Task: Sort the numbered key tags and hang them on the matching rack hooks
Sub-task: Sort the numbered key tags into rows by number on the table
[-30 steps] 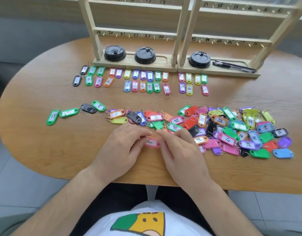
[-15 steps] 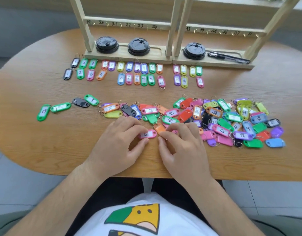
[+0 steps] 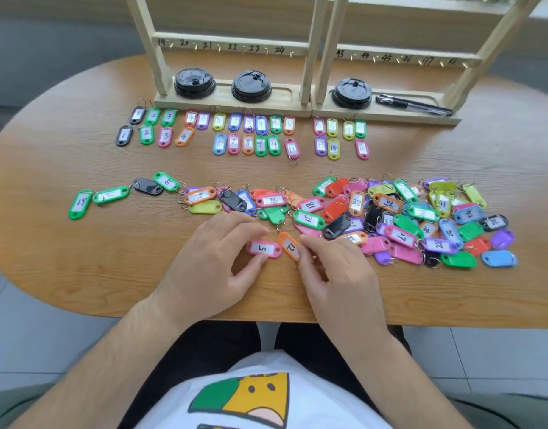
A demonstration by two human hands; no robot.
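Pink tag 5 (image 3: pixel 263 249) is now lying clear of the pile (image 3: pixel 390 212), toward the worktop's (image 3: pixel 81 274) near edge, with the left hand (image 3: pixel 214 267) pinching it. The right hand (image 3: pixel 337 274) is pinching an orange tag (image 3: pixel 289 244), freshly pulled out just beside it. Sorting is continuing, and the rack (image 3: pixel 232 44) hooks in view are holding nothing.

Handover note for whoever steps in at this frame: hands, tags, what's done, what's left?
Left hand pinches pink tag 5. Right hand touches the orange tag beside it; grip unclear.
Sorted tags lie in two rows before the rack; the unsorted pile lies just beyond the hands.
Done: low numbers sorted. Left: sort the pile, hang everything; visible hooks are bare.
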